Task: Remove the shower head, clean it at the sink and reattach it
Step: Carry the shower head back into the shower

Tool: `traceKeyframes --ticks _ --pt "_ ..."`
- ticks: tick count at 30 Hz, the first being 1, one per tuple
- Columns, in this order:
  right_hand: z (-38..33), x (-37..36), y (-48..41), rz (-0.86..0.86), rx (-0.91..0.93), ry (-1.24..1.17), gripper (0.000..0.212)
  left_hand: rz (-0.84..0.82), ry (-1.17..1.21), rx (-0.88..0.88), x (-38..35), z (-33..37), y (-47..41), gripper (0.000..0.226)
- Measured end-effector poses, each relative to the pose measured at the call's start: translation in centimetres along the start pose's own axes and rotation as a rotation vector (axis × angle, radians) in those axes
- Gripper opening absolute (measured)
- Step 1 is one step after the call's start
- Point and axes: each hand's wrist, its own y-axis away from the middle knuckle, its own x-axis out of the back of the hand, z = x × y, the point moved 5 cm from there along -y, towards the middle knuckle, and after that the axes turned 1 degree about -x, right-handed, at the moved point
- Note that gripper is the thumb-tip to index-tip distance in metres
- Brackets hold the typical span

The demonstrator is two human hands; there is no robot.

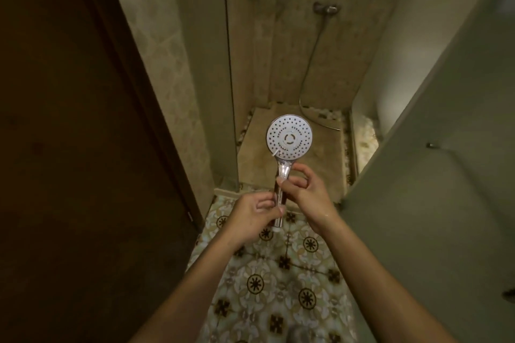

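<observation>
The shower head [289,138] sits at the centre of the frame, its round white spray face turned up toward the camera and its chrome handle pointing down. The left hand [252,216] curls round the lower handle; the right hand [305,192] pinches the handle just below the face. Behind, a hose [313,56] drops from the mixer valve [326,8], upper right, to the shower floor. Patterned floor tiles [278,287] fill the bottom.

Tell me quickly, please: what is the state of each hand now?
Left hand: pinches the shower head at the lower end of its handle.
Right hand: holds the same handle higher up.
</observation>
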Motion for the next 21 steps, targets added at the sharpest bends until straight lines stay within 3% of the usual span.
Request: traceKeyframes --ticks 5,13,21 --pt "-1.1 4.0 -6.0 -0.001 -0.002 0.019 0.019 0.046 0.007 0.017 -2.3 0.6 -7.2 0.018" --pt "-4.3 11.6 -17.1 -0.075 -0.035 0.034 0.027 0.066 0.083 0.067 -7.8 3.2 -18.8 0.021" --pt "-6.1 16.6 -25.5 -0.064 0.023 0.081 0.02 0.058 0.083 0.068 -11.0 5.4 -27.8 0.03"
